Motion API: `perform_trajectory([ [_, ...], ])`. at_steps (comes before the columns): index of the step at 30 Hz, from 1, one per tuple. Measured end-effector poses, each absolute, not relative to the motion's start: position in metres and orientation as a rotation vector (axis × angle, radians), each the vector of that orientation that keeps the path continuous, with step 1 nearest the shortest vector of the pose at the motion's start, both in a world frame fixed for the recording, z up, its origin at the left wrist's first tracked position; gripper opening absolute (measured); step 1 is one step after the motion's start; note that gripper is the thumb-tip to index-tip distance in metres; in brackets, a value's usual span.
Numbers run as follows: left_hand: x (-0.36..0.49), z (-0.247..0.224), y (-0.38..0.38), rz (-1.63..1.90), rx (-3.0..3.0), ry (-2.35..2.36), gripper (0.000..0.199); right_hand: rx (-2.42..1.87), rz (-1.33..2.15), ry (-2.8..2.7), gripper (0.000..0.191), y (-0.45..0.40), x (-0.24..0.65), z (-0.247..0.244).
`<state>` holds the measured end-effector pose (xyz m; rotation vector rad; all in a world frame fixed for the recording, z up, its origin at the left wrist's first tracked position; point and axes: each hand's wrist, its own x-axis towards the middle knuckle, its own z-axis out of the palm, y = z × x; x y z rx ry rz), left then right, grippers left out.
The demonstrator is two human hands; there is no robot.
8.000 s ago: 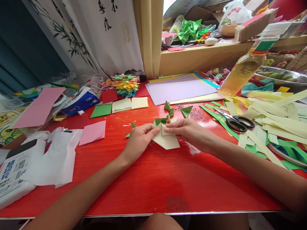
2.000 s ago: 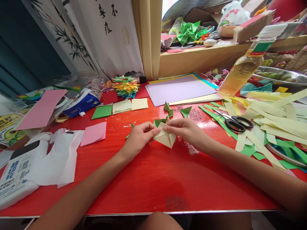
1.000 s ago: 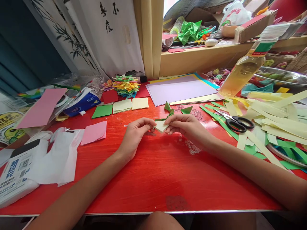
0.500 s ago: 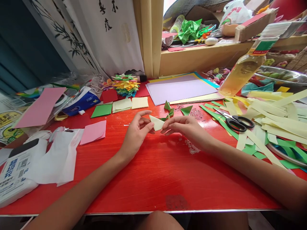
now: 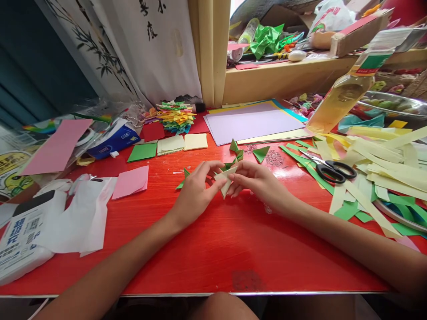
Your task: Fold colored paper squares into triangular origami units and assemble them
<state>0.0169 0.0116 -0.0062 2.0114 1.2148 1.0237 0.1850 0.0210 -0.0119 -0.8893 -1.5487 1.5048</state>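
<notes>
Between both hands, above the red table (image 5: pixel 200 249), is a small folded piece of pale yellow paper (image 5: pixel 226 181), one pointed corner aimed down. My left hand (image 5: pixel 197 189) pinches its left side with thumb and fingers. On the other side, my right hand (image 5: pixel 255 181) is closed on the paper's right edge. Just beyond the fingers lie several folded green paper pieces, among them a green triangle (image 5: pixel 261 154). Another green folded piece (image 5: pixel 183 179) pokes out left of my left hand, partly covered by it.
Black-handled scissors (image 5: pixel 330 171) lie among paper strips at right, near a leaning bottle (image 5: pixel 347 95). Lilac sheets (image 5: pixel 253 122) are at the back. Pale yellow squares (image 5: pixel 195 142), a green square (image 5: pixel 142 152) and pink squares (image 5: pixel 130 182) sit left, beside a wipes pack (image 5: pixel 23 235).
The pale yellow paper has been turned so a point faces down, and my hands have come closer together. A green folded piece now shows left of my left hand.
</notes>
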Motion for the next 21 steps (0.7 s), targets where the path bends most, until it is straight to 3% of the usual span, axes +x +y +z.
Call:
perform_trajectory([
  [5,0.0159,-0.007,0.0128,1.053,2.022,1.235,0.012,-0.889,1.514,-1.468,0.017,0.0189,0.1843,-0.0094],
  [21,0.0176,-0.0104,0.0112,1.035,1.901,1.204,0.018,-0.952,1.466,-1.452,0.018,0.0174,0.1831,-0.015],
])
